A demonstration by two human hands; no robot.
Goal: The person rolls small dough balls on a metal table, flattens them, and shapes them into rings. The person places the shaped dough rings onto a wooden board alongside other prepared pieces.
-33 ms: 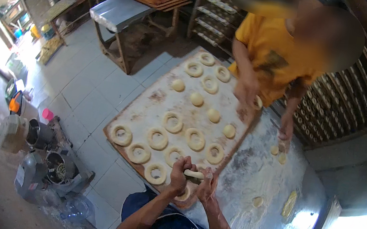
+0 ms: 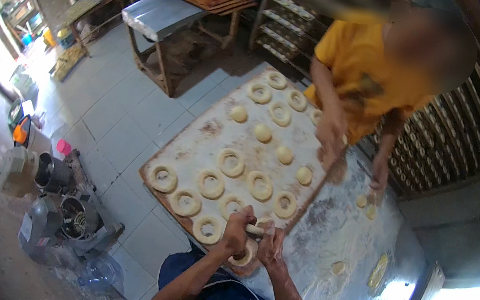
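Note:
Between my hands, just above the near end of a floured wooden board (image 2: 211, 128), is a dough ring (image 2: 254, 229) seen nearly edge-on. My left hand (image 2: 237, 232) has its fingers closed round the ring's left side. On the other side my right hand (image 2: 270, 245) grips it, thumb and fingers pressed together. Fingers hide much of the ring. Several shaped rings, such as one dough ring (image 2: 210, 183), lie flat on the board. Farther up sit several round dough balls, among them a pale dough ball (image 2: 263, 133). Another ring lies partly under my hands.
Across the board stands a co-worker in a yellow shirt (image 2: 358, 74), one hand at its right edge, the other over dough pieces on the floured metal table (image 2: 326, 239). Racks of dough (image 2: 435, 143) stand behind. Mixers (image 2: 64, 210) are at the left, a second table (image 2: 164, 12) farther back.
The board and room sit slightly farther right in view. The ring between my hands has turned a little, and my fingers have shifted on it. The co-worker's hand has moved slightly off the board's edge.

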